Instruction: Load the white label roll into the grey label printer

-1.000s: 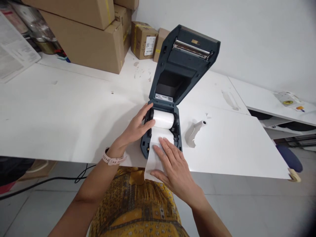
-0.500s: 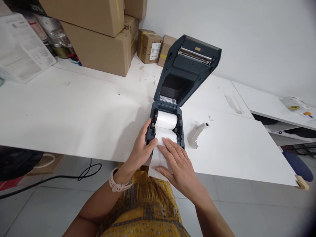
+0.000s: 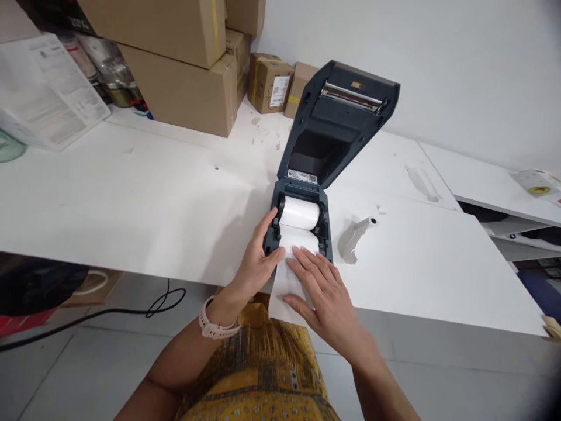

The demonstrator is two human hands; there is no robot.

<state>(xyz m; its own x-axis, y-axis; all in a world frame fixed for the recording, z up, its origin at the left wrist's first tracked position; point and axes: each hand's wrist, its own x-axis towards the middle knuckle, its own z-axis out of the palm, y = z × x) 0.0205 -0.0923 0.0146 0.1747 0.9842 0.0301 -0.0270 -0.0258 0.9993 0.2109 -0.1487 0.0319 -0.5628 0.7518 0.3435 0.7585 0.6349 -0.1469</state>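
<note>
A dark grey label printer (image 3: 339,131) stands on the table with its lid raised. Inside it sits a white label roll (image 3: 300,213), and the label strip (image 3: 287,289) runs from it over the printer's front edge, hanging below. My left hand (image 3: 256,266) grips the printer's left side, index finger along the outer wall and thumb at the strip's left edge. Flat on the strip lies my right hand (image 3: 322,286), fingers stretched out, close to the printer's front. To the right of the printer a thin paper core with torn paper (image 3: 360,234) lies on the table.
Cardboard boxes (image 3: 184,88) are stacked at the back left, with a small labelled box (image 3: 269,85) against the wall. Printed sheets in a plastic sleeve (image 3: 56,93) lean at the far left. The white table (image 3: 416,263) has its front edge close to my body. A black cable (image 3: 118,310) trails over the floor.
The view has shifted slightly, so everything appears a little further right. Both hands keep nearly the same place on the printer and the strip.
</note>
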